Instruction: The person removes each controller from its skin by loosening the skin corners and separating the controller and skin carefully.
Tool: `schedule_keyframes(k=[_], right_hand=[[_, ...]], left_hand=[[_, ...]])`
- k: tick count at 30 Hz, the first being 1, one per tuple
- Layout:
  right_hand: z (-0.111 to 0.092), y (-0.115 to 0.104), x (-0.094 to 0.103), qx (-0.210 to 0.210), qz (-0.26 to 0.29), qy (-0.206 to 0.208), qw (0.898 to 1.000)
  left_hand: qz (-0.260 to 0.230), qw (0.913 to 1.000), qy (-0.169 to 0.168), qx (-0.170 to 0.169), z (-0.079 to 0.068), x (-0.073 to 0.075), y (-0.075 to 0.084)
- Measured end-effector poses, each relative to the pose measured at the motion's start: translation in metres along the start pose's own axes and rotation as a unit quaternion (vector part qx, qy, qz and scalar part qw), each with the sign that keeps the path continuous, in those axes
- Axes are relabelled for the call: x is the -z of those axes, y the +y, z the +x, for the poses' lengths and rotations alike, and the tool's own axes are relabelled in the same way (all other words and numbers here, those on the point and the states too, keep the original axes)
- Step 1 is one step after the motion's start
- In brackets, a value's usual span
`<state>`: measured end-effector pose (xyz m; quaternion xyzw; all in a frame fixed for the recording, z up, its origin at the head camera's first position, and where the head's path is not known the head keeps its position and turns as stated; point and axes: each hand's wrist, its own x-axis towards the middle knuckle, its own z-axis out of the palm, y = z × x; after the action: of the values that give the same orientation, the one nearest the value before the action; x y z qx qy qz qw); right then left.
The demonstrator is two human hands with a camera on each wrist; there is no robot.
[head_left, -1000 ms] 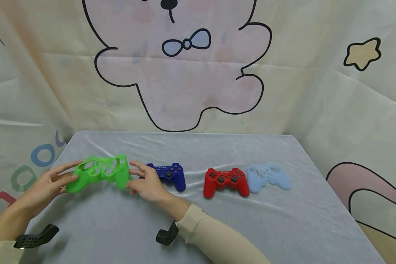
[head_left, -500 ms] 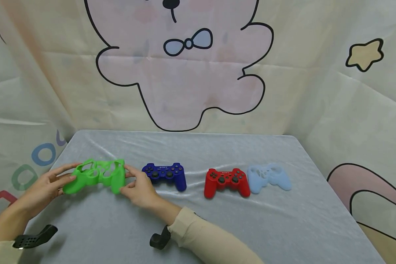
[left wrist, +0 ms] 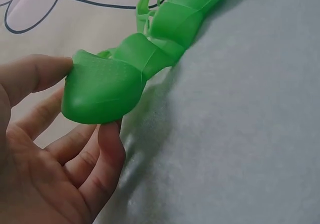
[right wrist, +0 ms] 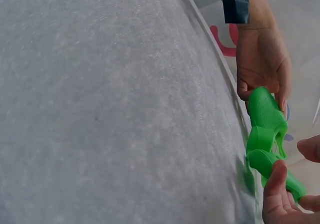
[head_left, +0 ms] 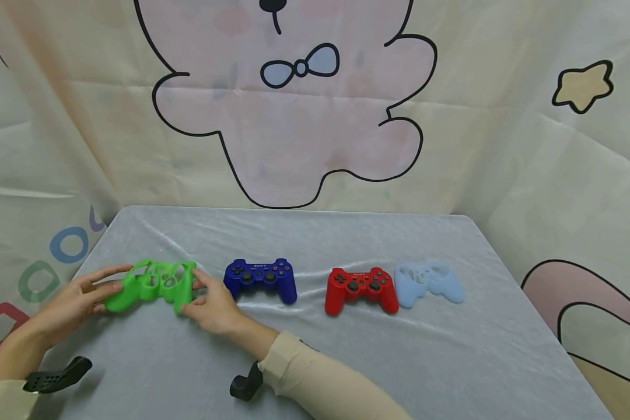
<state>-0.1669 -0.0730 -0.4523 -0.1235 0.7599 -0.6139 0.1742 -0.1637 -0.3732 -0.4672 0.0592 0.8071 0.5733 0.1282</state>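
A green silicone controller cover (head_left: 119, 300), with cut-out holes across its face, is held between both hands at the left of the table. My left hand (head_left: 76, 300) grips its left handle; in the left wrist view thumb and fingers press on opposite sides of the rounded handle end (left wrist: 102, 91). My right hand (head_left: 216, 307) pinches the other handle, its thumb at the lower end and fingers along the outer side. Just right of that hand lies a blue game controller (head_left: 259, 278), face up.
A red game controller (head_left: 361, 288) lies right of the middle. Against its right side is a pale blue silicone cover (head_left: 434, 282). Grey cloth covers the table (head_left: 315, 373), and printed curtains (head_left: 315, 116) stand behind and at both sides.
The green cover has come down a little towards the table. My right hand has moved left onto its right handle, uncovering the whole blue controller. The left hand keeps its grip.
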Motion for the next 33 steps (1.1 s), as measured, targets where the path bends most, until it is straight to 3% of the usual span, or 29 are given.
schedule_keyframes(k=[9, 14, 18, 24, 33], right_hand=[[0.001, 0.002, 0.0, -0.018, 0.01, -0.003, 1.0], [0.002, 0.006, -0.001, -0.023, -0.007, -0.002, 1.0], [0.001, 0.01, -0.002, -0.033, 0.002, -0.014, 0.999], [0.002, 0.011, 0.001, -0.03, -0.002, -0.027, 0.999], [-0.002, 0.007, 0.006, -0.025, -0.003, -0.029, 0.999]], left_hand=[[0.028, 0.999, 0.013, 0.032, 0.001, 0.002, -0.002], [0.032, 0.9991, 0.01, 0.026, -0.002, 0.004, -0.005], [0.078, 0.9963, 0.025, 0.026, -0.006, 0.003, -0.005], [0.167, 0.9839, 0.051, 0.035, -0.008, -0.002, -0.003], [0.195, 0.9784, 0.061, 0.033, -0.007, 0.0, -0.002]])
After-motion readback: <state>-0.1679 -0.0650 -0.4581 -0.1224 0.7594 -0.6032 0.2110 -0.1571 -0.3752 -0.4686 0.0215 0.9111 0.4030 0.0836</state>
